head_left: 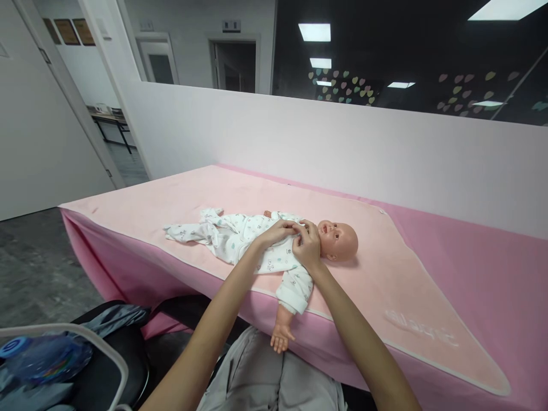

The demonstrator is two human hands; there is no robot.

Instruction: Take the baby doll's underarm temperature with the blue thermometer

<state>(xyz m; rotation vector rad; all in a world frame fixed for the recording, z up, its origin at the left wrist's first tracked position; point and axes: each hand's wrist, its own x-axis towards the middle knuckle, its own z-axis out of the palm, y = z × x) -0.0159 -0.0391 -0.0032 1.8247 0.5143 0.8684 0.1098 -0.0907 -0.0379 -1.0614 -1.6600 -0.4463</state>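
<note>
A baby doll lies on its back on a pale pink mat, head to the right, dressed in a white printed romper. Both my hands meet at the doll's chest, just below its chin. My left hand has its fingers curled and pinched on the romper's neckline. My right hand also pinches the fabric there, fingers bent. One doll arm hangs over the table's near edge.
The table carries a darker pink cover and stands against a white low wall. At lower left a black chair holds grey cloth and a blue item. An open doorway lies at the left.
</note>
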